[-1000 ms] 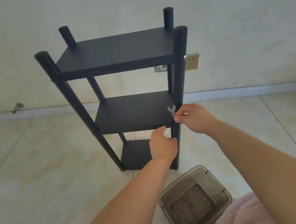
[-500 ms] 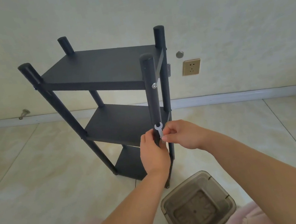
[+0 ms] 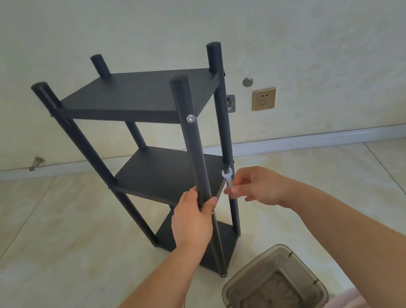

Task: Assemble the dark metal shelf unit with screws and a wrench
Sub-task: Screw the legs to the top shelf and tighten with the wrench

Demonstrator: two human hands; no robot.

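On tiled floor by wall, shelf unit (image 3: pixel 139 97) stands upright: 3 shelves, 4 posts joined. Left hand (image 3: pixel 193 219) grips near post; right hand (image 3: pixel 257 187) pinches wrench (image 3: pixel 227 178) beside middle shelf corner. Probably final tightening left; screw there hidden.

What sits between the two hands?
In the head view, the shelf's near post and middle shelf corner lie between left hand and right hand.

matt dark metal shelf unit (image 3: pixel 139 97); shiny silver screw (image 3: pixel 190 118); pale metal wrench (image 3: pixel 227 178); smoky translucent plastic bin (image 3: pixel 273 289); glossy marbled floor tiles (image 3: pixel 51 244).
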